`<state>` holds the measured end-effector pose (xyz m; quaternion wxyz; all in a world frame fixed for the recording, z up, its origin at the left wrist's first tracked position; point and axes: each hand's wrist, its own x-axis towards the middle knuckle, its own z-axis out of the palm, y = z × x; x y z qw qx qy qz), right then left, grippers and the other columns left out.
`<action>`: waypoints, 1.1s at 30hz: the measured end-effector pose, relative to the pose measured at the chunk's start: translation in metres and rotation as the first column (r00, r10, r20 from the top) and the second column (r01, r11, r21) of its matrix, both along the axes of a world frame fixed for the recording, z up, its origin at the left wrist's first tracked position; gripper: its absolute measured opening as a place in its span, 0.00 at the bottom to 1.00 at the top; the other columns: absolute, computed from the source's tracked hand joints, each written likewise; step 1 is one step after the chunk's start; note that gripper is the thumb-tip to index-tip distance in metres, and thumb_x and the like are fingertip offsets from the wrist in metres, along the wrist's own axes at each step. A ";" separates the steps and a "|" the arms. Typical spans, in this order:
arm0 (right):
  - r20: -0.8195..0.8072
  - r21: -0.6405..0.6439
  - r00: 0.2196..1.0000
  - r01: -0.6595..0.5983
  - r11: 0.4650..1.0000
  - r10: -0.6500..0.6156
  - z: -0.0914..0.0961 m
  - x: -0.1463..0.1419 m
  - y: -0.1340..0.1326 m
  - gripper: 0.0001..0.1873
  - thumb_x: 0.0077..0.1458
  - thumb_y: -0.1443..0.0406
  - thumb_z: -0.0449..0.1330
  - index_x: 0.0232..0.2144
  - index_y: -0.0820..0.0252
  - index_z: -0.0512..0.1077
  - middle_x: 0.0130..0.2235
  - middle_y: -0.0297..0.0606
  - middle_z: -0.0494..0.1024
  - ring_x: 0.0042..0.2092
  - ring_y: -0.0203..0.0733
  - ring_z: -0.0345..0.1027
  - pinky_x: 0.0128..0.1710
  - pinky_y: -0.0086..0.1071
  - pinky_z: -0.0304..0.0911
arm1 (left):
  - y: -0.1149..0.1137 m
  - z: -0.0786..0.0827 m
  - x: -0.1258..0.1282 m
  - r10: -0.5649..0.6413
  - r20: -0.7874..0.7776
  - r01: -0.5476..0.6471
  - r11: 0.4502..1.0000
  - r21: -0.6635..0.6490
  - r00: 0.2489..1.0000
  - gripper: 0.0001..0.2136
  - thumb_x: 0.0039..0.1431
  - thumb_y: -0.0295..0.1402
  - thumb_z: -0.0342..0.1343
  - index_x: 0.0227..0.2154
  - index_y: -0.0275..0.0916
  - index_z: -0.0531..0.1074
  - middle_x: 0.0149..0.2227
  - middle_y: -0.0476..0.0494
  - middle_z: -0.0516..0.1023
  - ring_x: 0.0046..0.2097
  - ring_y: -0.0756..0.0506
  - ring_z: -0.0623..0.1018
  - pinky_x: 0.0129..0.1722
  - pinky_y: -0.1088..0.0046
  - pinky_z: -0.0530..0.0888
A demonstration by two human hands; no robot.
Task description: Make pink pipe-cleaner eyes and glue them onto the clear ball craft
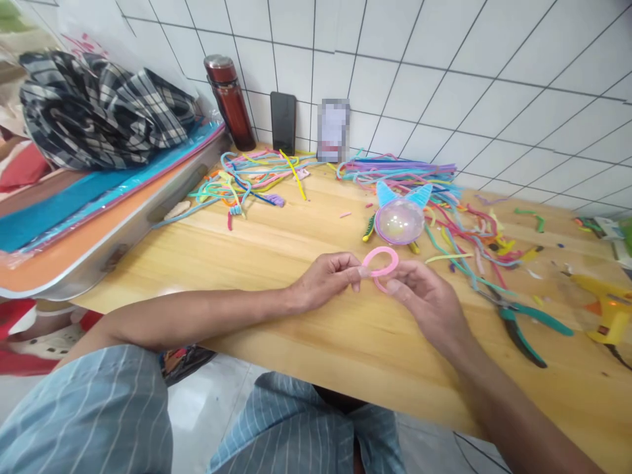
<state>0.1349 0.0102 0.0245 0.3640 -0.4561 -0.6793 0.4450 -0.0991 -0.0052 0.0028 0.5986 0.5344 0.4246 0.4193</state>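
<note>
A pink pipe cleaner (386, 270) bent into a round loop is held up over the table's middle. My left hand (332, 276) pinches its left side between thumb and fingers. On the right, my right hand (424, 293) has thumb and fingers closed on a lower, curved part of the same pipe cleaner, partly hidden by the fingers. Just beyond the hands stands a clear plastic dome (400, 221) with a purple rim and two blue pointed ears. A green-and-yellow handled tool (368, 228) lies partly behind the dome.
Bundled pipe cleaners (395, 170) and tangled ones (247, 174) lie along the wall. Teal-handled pliers (518, 319) and a yellow glue gun (605, 306) lie at right. A red flask (231, 102) and two phones (283, 124) stand at the back; a metal-edged case (148, 220) sits left.
</note>
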 end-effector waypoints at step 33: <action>-0.146 0.020 0.973 0.182 0.983 -0.177 -0.028 0.010 -0.016 0.07 0.55 0.63 0.80 0.32 0.46 0.86 0.32 0.30 0.91 0.32 0.40 0.87 0.41 0.29 0.86 | 0.000 -0.042 0.036 -0.181 -0.012 0.180 0.965 0.192 0.983 0.15 0.76 0.41 0.63 0.41 0.34 0.86 0.34 0.46 0.82 0.35 0.50 0.77 0.40 0.77 0.72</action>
